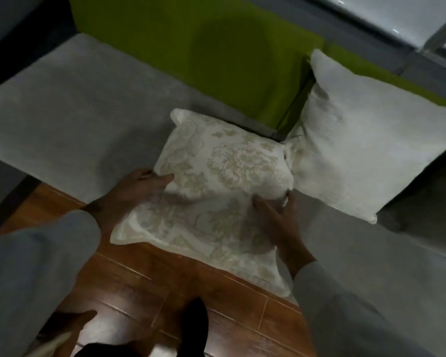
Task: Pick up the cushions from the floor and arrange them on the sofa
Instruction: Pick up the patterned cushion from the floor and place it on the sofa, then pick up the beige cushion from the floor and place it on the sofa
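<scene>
On the grey sofa seat (75, 104): cream floral-patterned square cushion (216, 181), front half overhanging; left hand (137, 188) and right hand (278, 217) grasping opposite edges.

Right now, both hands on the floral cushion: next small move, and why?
Probably push the floral cushion further onto the grey seat and tilt it up against the green backrest. Its near edge overhangs the wooden floor, while the plain white cushion already leans on the backrest. The left hand and right hand grip opposite sides.
</scene>
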Demonstrator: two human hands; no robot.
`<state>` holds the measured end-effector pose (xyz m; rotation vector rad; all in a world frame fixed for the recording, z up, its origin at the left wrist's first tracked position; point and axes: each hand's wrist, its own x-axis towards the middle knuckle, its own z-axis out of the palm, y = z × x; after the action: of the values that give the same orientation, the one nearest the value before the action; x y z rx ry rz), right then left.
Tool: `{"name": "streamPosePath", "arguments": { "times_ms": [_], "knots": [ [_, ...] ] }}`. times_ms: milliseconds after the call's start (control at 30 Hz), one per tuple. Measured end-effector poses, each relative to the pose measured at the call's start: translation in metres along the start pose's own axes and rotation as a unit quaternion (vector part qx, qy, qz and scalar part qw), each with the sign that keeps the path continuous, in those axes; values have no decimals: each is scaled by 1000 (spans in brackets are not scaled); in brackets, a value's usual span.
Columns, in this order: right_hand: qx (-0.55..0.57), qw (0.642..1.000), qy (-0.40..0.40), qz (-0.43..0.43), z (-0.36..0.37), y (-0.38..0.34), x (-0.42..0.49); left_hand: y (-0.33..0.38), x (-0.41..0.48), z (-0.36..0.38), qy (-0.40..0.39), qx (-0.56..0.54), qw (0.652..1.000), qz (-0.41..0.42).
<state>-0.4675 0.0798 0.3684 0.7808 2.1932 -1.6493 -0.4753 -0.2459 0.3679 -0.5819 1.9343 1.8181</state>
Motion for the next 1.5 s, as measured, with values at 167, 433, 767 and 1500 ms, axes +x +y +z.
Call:
{"name": "streamPosePath", "arguments": {
  "times_ms": [167, 433, 767, 1500],
  "knots": [
    [-184, 976, -17, -111, 33, -55, -2, 18, -29, -42, 108, 7, 994, -17],
    [-220, 941, -196, -164, 190, -117, -57, -18, -119, -167, 212, -86, 973, -3],
    [-371, 811, -437, -117, 426, -64, -199, -220, -273, -313, 360, -219, 896, -137],
    [-558, 515, -650, -11, 684, 224, -335, -568, -433, -294, 535, -387, 672, -335]
  ]
}}
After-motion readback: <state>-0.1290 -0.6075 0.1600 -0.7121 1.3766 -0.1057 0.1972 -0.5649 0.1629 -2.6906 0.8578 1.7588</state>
